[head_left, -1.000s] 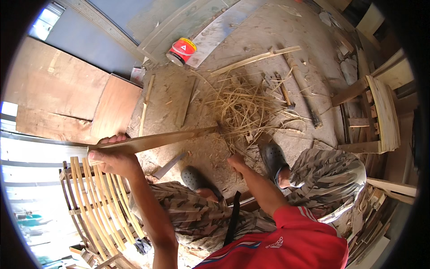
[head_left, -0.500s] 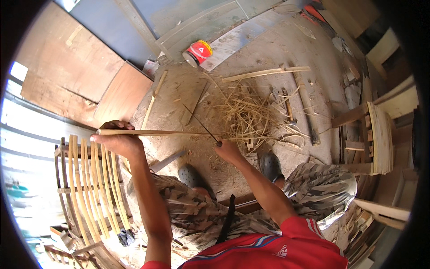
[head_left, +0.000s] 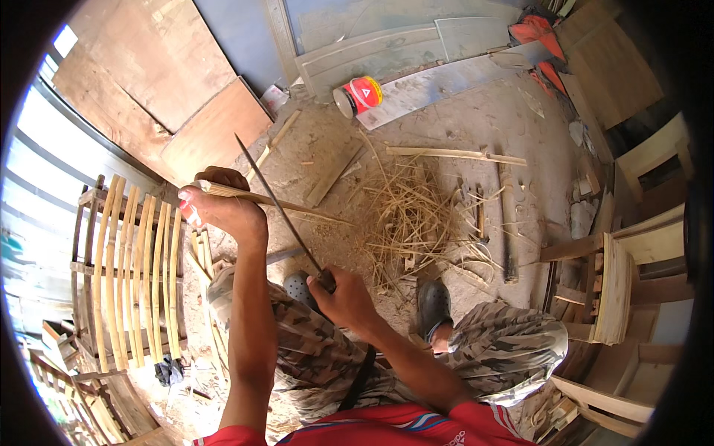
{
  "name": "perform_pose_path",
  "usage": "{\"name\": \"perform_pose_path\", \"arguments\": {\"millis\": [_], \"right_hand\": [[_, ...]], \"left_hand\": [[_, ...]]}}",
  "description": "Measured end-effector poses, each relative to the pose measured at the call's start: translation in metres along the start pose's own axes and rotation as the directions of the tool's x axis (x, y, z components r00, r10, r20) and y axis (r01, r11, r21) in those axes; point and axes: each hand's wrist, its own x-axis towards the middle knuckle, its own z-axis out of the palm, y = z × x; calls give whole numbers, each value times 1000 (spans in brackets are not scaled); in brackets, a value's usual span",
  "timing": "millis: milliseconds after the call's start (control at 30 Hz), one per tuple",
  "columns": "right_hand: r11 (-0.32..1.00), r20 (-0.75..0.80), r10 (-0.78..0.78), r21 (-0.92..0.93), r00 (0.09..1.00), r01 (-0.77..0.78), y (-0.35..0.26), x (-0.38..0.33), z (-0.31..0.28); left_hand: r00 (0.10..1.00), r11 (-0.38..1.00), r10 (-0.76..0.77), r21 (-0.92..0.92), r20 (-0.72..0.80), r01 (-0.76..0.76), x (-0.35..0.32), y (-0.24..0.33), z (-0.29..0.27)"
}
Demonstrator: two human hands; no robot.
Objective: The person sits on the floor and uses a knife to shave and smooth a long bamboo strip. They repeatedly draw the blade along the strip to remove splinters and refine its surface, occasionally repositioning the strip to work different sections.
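My left hand (head_left: 234,214) is closed around the thick end of a pale bamboo strip (head_left: 309,210), its thin end pointing right over the floor. White and red material shows on that thumb. In my right hand (head_left: 348,301) is the dark handle of a long narrow knife (head_left: 290,223), its tip pointing up and left. The blade crosses in front of the strip close to my left hand; I cannot tell whether they touch. Beyond my shoes lies a tangled heap of bamboo shavings (head_left: 413,208) on the floor.
A slatted bamboo rack (head_left: 134,275) stands at the left. A red and yellow can (head_left: 364,95) lies by the far wall. Loose bamboo pieces (head_left: 454,154) and a dark pole (head_left: 509,223) lie beyond my feet. Wooden furniture (head_left: 613,290) stands at the right.
My right hand and the knife have come back toward my body and left, with the blade now across the strip near my left hand. The strip now slopes down to the right.
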Motion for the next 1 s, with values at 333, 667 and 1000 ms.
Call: {"name": "perform_pose_path", "arguments": {"millis": [333,667,1000], "right_hand": [[999,-103,-42,6,994,43,45,6,11],[998,-136,-16,-63,991,8,83,18,1],[737,53,667,-190,743,-649,238,28,-10]], "left_hand": [[965,942,240,216,103,-258,-4,-8,-6],[854,812,499,266,147,-520,-4,-13,4],[930,938,343,11,133,-347,1,-21,5]]}}
